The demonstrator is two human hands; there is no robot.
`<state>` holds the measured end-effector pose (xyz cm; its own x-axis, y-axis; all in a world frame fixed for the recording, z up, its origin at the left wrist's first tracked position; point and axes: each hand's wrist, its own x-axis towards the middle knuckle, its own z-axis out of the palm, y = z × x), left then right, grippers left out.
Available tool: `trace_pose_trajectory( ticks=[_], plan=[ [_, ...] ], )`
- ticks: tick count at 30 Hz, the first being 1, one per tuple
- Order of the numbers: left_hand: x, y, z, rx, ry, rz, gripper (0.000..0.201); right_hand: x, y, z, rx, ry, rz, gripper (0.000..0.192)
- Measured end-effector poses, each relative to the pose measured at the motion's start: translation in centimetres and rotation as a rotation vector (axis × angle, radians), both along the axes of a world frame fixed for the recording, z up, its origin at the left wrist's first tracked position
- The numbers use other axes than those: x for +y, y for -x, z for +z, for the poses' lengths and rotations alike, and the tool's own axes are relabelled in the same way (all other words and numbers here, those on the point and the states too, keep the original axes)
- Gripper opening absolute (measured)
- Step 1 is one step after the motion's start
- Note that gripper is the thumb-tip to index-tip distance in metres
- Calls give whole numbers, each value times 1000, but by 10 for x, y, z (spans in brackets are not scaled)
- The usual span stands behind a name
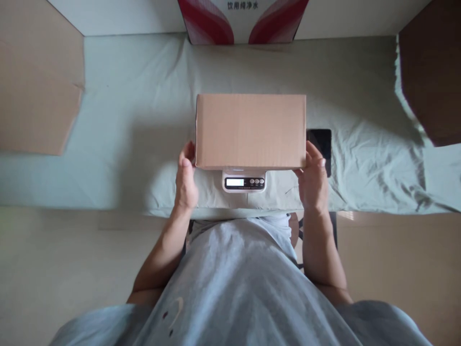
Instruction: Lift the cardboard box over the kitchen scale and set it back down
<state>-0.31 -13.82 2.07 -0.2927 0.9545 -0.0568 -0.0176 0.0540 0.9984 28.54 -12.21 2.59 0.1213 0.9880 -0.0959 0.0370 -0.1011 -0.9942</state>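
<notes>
A closed brown cardboard box (251, 130) is at the middle of the table, over a small white digital scale (244, 188). The scale's front edge, with its lit display and round buttons, shows below the box; the rest is hidden. Whether the box rests on it or is held just above, I cannot tell. My left hand (186, 180) grips the box's lower left side, its fingertips partly hidden by the box. At the lower right corner, my right hand (314, 180) grips the opposite side with curled fingers.
A black phone (326, 149) lies right of the box, partly covered. A pale green cloth (144, 96) covers the table. Large cardboard pieces (39, 86) stand at left, with a dark brown one (432, 72) at right. A white carton with red shapes (243, 24) stands at the back.
</notes>
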Motion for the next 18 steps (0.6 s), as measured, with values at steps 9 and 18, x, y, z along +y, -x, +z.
trace_pose_trajectory(
  ticks=[9,18],
  plan=[
    [-1,24,-51,126,179,57,60,-2,-18,-49,57,176,-162,51],
    [-9,18,-16,160,103,21,49,-3,-9,-21,64,112,-140,48]
  ],
)
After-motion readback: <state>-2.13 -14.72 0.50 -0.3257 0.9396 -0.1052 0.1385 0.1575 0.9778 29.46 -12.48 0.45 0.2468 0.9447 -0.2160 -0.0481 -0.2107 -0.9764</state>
